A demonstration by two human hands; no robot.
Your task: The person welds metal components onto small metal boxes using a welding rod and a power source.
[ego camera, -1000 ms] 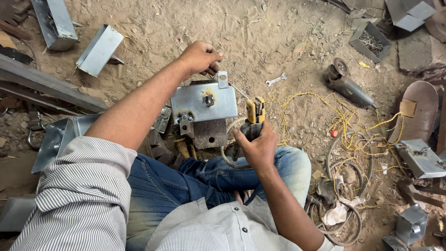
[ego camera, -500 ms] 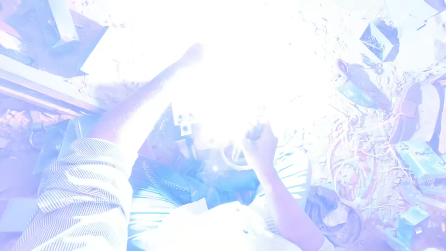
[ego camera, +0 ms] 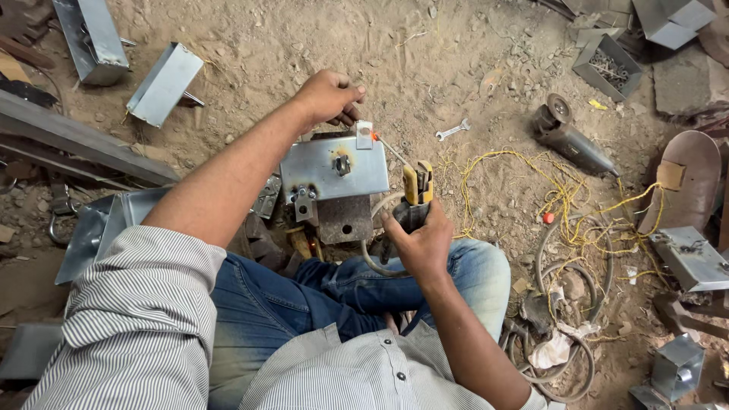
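My left hand (ego camera: 328, 97) rests at the far edge of a shiny metal box (ego camera: 334, 168) on the dirt, fingers curled on a small upright metal tab (ego camera: 364, 134). My right hand (ego camera: 420, 240) grips a yellow-jawed welding electrode holder (ego camera: 416, 190). Its thin rod (ego camera: 389, 147) slants up to the tab, and the tip glows orange there. The box bears a dark burn mark around a small fitting (ego camera: 342, 162). A grey cable (ego camera: 370, 250) loops from the holder past my jeans.
Folded sheet-metal boxes (ego camera: 165, 82) lie at the top left, a steel bar (ego camera: 76, 140) to the left. An angle grinder (ego camera: 571, 138), a small spanner (ego camera: 452, 130) and tangled yellow wire (ego camera: 577, 199) lie to the right. More metal boxes (ego camera: 689, 258) sit at the right edge.
A bright welding flash whited out the view half a second ago and has died down to a glowing rod tip. Both hands stay in about the same places.
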